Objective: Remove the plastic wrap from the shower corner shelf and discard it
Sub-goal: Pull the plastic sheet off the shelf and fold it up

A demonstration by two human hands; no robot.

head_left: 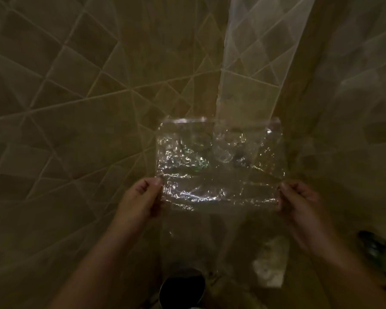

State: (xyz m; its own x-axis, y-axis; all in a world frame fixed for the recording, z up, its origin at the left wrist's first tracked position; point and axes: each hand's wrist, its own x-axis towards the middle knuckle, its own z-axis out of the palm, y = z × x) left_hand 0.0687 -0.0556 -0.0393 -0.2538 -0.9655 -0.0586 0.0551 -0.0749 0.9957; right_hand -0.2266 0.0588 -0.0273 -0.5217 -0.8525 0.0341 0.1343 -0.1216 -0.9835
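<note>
My left hand (pixel 140 198) and right hand (pixel 299 200) each pinch a lower corner of the crinkled, clear plastic wrap (pixel 218 161), stretching it flat between them. The wrap hangs in front of the corner of the beige tiled wall (pixel 76 85). Through it I can only make out dim shapes, so I cannot tell the shelf. The sheet looks lifted free; discarding is left. Below the wrap sits a dark round container (pixel 182 284), possibly a bin.
</note>
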